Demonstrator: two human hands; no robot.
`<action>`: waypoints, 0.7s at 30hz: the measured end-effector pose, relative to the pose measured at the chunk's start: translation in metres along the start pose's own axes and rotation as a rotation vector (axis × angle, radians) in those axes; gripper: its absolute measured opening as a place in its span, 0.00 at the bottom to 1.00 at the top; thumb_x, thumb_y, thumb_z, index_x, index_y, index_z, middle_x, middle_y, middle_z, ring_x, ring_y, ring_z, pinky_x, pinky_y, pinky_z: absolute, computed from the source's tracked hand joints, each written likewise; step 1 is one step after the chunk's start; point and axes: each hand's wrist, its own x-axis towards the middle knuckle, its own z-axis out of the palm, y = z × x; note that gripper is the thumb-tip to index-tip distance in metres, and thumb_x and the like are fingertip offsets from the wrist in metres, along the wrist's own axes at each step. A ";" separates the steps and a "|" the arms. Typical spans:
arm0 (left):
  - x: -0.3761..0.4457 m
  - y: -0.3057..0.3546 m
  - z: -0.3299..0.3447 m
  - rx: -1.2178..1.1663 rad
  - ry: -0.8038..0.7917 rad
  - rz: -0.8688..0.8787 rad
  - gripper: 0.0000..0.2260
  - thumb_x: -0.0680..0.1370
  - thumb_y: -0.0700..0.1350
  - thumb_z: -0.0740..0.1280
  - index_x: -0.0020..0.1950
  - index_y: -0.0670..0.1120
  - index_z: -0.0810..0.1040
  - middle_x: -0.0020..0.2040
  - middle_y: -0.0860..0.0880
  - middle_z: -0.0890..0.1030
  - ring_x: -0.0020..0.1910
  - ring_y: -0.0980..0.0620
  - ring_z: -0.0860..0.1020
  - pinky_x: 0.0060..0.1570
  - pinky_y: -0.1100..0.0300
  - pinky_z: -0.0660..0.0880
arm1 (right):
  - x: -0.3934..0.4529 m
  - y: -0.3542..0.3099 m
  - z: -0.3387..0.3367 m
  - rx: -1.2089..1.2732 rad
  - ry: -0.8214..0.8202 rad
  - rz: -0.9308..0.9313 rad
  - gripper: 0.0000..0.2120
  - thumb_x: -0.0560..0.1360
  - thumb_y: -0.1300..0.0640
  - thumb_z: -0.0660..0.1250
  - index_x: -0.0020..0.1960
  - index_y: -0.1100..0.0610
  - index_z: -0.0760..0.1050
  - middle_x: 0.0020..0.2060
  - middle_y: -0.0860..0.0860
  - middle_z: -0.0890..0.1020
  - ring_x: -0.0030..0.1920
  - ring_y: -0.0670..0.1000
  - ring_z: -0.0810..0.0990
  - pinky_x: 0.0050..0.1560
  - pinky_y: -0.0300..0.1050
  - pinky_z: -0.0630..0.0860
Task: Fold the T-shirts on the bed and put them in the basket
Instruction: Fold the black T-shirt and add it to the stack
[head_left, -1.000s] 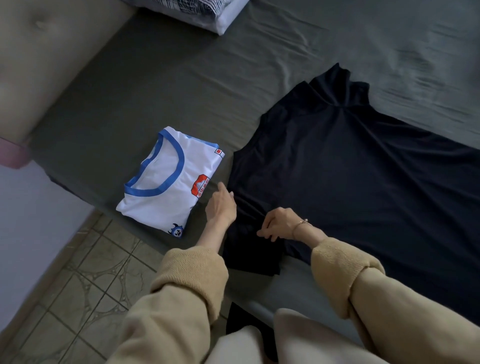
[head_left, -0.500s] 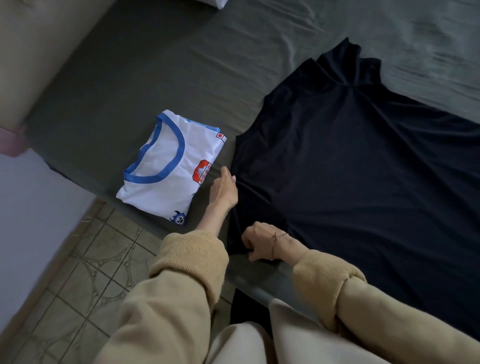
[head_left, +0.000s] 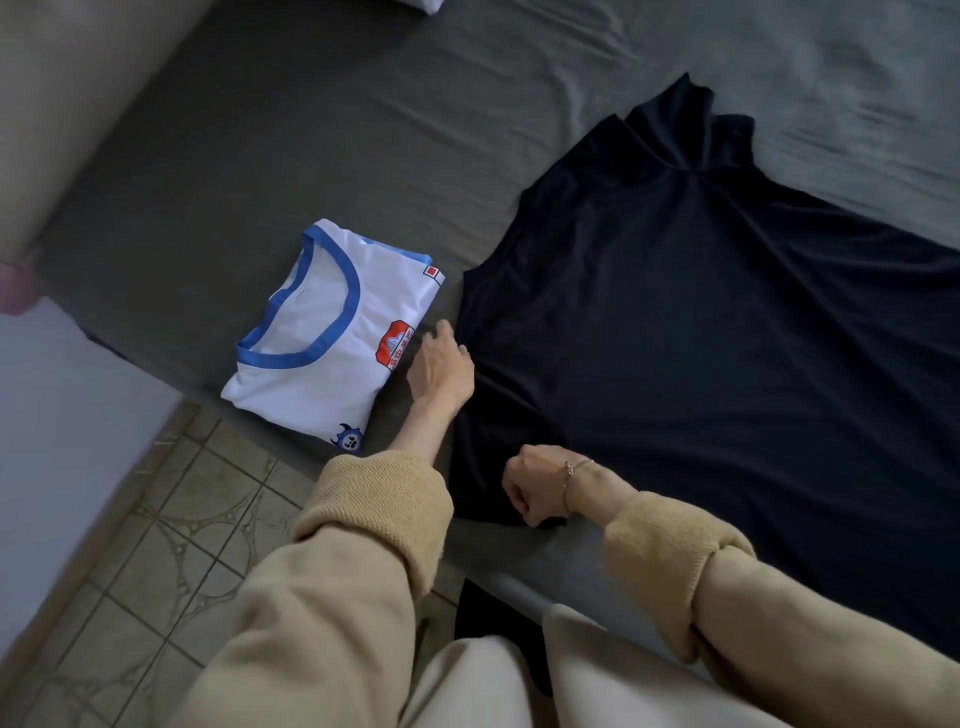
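Observation:
A black T-shirt (head_left: 701, 332) lies spread flat on the bed, collar pointing away from me. My left hand (head_left: 441, 369) is at the shirt's left edge, fingers curled down into the fabric where it puckers. My right hand (head_left: 535, 486) is a fist gripping the near sleeve of the black T-shirt close to the bed's front edge. A folded white T-shirt (head_left: 322, 338) with blue collar trim and a red badge sits just left of my left hand, apart from the black one. No basket is in view.
The grey-green bed sheet (head_left: 363, 130) runs wide behind both shirts. A beige padded headboard (head_left: 67, 104) rises at the far left, and a white pillow corner (head_left: 426, 4) shows at the top. Patterned floor tiles (head_left: 171, 545) lie below the bed edge.
My right hand has slid toward the bed's front edge along the sleeve and closed into a fist on it. My left hand stays at the shirt's left edge.

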 end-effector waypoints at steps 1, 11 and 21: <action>0.000 0.002 0.001 0.004 0.021 0.003 0.13 0.82 0.44 0.57 0.64 0.40 0.67 0.62 0.40 0.73 0.58 0.43 0.75 0.50 0.53 0.73 | 0.000 -0.002 0.001 0.000 -0.012 -0.009 0.04 0.67 0.59 0.72 0.40 0.54 0.78 0.36 0.49 0.79 0.38 0.48 0.75 0.36 0.40 0.74; 0.033 0.023 -0.008 0.173 0.103 0.097 0.12 0.83 0.44 0.55 0.63 0.40 0.67 0.62 0.40 0.74 0.61 0.42 0.73 0.52 0.50 0.73 | -0.005 0.001 0.012 -0.097 0.016 -0.079 0.13 0.70 0.58 0.70 0.54 0.59 0.75 0.51 0.55 0.79 0.50 0.56 0.78 0.43 0.44 0.70; 0.050 0.041 -0.007 0.029 0.167 0.012 0.15 0.83 0.45 0.52 0.63 0.37 0.68 0.60 0.38 0.75 0.58 0.41 0.75 0.54 0.49 0.71 | 0.012 0.015 -0.002 0.274 -0.134 -0.138 0.06 0.70 0.59 0.70 0.44 0.60 0.79 0.40 0.56 0.84 0.36 0.48 0.78 0.42 0.42 0.78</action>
